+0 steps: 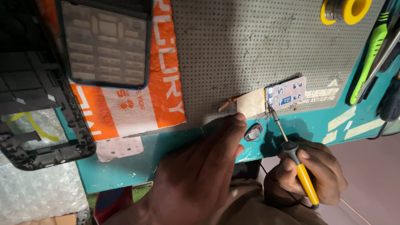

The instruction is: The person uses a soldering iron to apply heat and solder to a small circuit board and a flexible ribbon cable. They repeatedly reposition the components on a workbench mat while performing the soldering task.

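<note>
While the circuit board [271, 99] lies on the grey perforated mat [233, 50], its near edge is pressed by a fingertip of the left hand [200, 175], which grips nothing. A yellow-handled soldering iron [293, 160] is clasped in the closed right hand [310, 175], its long axis slanting up-left, tip at the board.
</note>
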